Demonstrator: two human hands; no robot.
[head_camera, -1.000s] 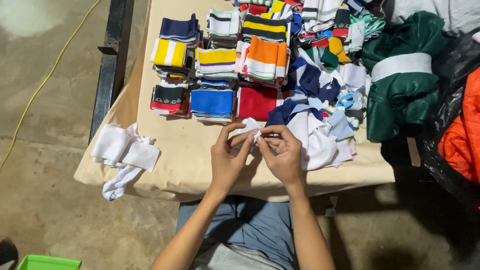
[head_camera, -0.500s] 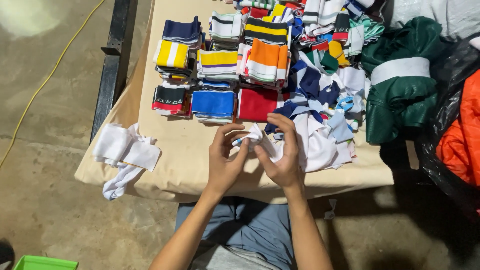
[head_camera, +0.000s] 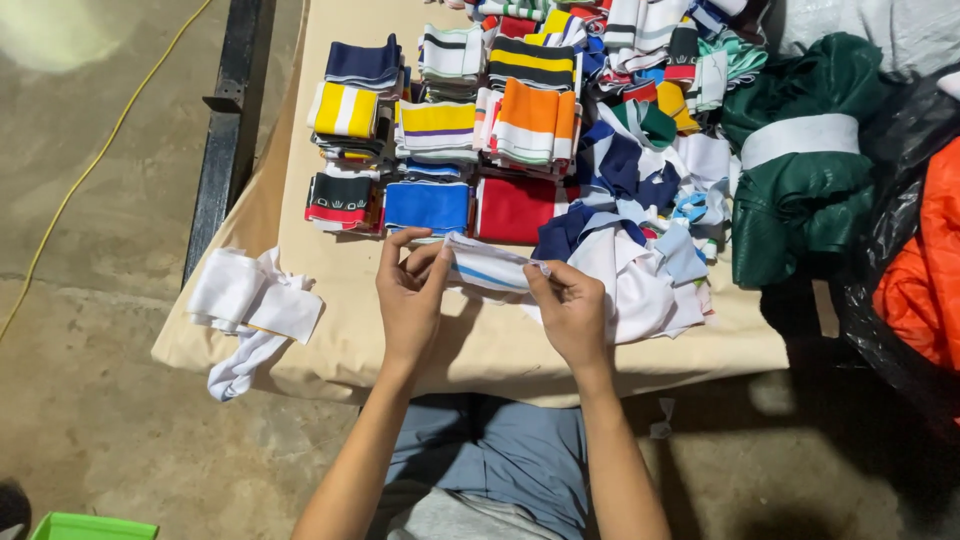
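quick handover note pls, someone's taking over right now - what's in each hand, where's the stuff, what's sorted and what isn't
Left hand: pinching the left end of a white strip with a blue stripe.
Right hand: pinching its right end; strip stretched flat between both hands above the table.
Done: neat folded stacks by colour at the back of the table.
Left: loose heap of blue and white pieces by the right hand; small white pile at the left edge.
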